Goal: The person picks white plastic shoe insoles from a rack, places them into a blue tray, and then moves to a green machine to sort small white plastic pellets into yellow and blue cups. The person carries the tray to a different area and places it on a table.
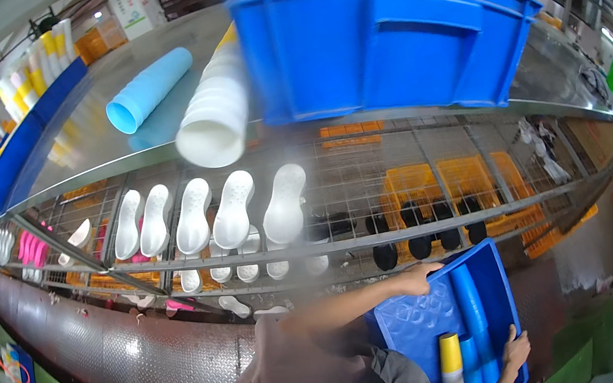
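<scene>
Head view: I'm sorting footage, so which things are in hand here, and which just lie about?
In hand:
- left hand and right hand gripping the blue tray
- cup stacks in it

Lying about:
- white soles on the rack
- big blue crate
- white cup stack

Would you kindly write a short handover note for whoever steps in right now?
Left hand grips the far rim of the small blue crate; right hand grips its near rim.
The crate holds stacked cups, blue and yellow.
White and light blue cup stacks lie on the steel shelf, beside a large blue crate.
White soles rest on the wire rack below.
Done and left: cannot tell.
</scene>
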The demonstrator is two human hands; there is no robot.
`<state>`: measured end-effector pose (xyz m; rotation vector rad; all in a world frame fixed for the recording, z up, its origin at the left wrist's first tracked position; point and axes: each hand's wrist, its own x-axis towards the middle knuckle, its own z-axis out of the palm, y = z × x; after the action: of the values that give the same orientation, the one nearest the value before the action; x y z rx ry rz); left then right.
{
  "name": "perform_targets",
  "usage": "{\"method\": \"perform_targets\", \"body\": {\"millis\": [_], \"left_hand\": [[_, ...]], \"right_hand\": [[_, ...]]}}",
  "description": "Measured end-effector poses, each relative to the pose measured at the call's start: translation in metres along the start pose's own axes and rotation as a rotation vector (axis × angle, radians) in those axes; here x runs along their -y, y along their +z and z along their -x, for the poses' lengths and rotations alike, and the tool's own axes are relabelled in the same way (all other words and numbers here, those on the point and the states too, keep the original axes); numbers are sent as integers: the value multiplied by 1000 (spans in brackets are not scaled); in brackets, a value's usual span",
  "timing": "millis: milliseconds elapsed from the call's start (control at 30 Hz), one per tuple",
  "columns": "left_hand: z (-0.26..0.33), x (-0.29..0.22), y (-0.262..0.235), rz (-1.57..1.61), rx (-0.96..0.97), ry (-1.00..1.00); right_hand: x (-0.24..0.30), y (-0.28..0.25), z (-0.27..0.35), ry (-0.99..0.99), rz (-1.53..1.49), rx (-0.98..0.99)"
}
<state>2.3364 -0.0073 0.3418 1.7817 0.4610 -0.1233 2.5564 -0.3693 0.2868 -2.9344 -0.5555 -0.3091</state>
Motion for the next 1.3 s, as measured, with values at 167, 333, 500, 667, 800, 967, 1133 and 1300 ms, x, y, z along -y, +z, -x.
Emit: {"method": "perform_targets", "body": {"millis": [167, 333, 500, 667, 800, 967, 1133, 1300], "left_hand": [[-21, -53, 4, -77, -164, -64], [-67, -77, 18, -3, -207, -96], [-136, -82, 30, -52, -240, -146], [-184, -89, 35, -45, -238, -122], [-219, -98, 38, -84, -239, -127], [-260, -107, 47, 25, -280, 59], [-321, -131, 78, 98, -203, -95], [-437, -194, 133, 46, -148, -68]], "right_hand": [[-4, 2, -113, -167, -40, 47], [-19, 19, -178, -176, -46, 105], [-47, 28, -235, -194, -24, 60], [-61, 28, -285, -184, 25, 27], [-66, 30, -305, -130, -18, 119], [-74, 26, -336, -49, -201, 6], [-113, 50, -376, -27, -106, 31], [-197, 72, -470, 50, -66, 45]]}}
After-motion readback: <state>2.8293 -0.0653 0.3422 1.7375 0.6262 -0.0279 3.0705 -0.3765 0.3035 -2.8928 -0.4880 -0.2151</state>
